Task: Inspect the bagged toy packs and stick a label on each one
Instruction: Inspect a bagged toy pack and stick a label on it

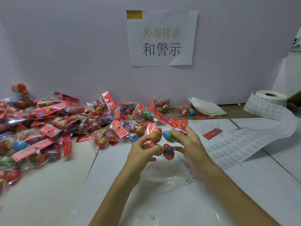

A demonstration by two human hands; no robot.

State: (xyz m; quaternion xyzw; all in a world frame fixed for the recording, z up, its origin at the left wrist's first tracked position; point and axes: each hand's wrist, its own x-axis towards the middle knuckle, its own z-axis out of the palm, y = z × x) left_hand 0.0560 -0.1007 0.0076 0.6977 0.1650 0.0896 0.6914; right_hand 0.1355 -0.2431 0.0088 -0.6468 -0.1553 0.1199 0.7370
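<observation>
Clear bag (164, 141) of toy eggs (168, 153), gripped by both hands

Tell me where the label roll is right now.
Head view: the label roll stands far right on the table near the back wall, right of the folded white sheets, its strip trailing forward.

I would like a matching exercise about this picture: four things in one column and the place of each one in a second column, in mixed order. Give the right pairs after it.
Things
1. held toy pack
2. label roll
3. paper sign
4. pile of toy packs

Places
A. stuck on the back wall
B. at the far right, its strip unrolled over the table
C. heaped on the left
D. gripped by the left hand and the right hand

Pairs: 1-D, 2-B, 3-A, 4-C
</observation>
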